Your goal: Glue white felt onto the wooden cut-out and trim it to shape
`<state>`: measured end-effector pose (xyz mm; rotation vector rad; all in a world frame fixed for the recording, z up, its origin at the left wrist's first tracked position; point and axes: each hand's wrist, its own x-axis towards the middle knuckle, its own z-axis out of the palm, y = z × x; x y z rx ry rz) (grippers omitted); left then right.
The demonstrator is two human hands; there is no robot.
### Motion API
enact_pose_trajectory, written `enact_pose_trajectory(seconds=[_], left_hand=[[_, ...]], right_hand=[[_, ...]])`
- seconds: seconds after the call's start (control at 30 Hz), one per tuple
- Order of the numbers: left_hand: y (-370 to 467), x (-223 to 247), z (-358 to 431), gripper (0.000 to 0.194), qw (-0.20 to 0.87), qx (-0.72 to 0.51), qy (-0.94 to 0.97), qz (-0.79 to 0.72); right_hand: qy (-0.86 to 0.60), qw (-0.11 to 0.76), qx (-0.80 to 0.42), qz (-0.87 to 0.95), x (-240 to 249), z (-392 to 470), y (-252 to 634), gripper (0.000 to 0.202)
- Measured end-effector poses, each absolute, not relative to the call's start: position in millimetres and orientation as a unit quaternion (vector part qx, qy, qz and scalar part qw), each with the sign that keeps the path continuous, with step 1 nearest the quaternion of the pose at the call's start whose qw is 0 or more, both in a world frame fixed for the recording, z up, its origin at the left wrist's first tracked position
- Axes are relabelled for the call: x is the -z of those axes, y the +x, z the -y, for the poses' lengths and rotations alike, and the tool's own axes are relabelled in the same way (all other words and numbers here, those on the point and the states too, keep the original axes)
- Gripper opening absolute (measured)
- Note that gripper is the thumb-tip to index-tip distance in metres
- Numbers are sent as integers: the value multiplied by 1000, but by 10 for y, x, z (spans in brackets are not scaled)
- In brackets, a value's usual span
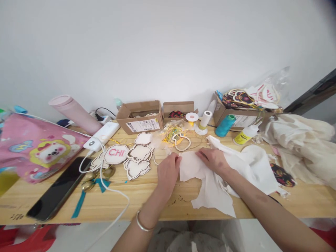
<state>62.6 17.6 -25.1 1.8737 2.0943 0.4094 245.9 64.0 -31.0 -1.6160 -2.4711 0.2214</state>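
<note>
A thin white cloth (193, 167) with ragged cut edges lies on the wooden table between my hands. My left hand (169, 169) pinches its left edge, thumb and fingers together. On its upper right part, my right hand (213, 160) has its fingers closed on the fabric. More white cloth (252, 164) spreads under and beyond my right forearm. Just past my hands lies a cloud-shaped wooden frame (182, 142) beside tangled yellow cord (172, 133). Left of my left hand sit several cloud-shaped wooden pieces (135, 168) and a round piece lettered CHI (115, 154).
Cardboard boxes (141, 117) line the wall, with a teal thread cone (225, 126) and a yellow-labelled glue bottle (245, 134) at right. A phone (59, 189), white power bank (102, 134), cable, pink tumbler (76, 113) and pink bag (42, 147) occupy the left. Cream fabric (301, 143) is heaped right.
</note>
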Motion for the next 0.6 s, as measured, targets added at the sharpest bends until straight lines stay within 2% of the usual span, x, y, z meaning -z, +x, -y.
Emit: enact_pose_trajectory(seconds=[0.23, 0.6], left_hand=[[637, 262, -184, 22, 141, -149, 655, -728], [631, 248, -260, 17, 157, -123, 640, -742]], right_hand=[[-526, 45, -80, 846, 234, -750, 2436, 31], [-548, 34, -85, 831, 268, -773, 2391, 27]])
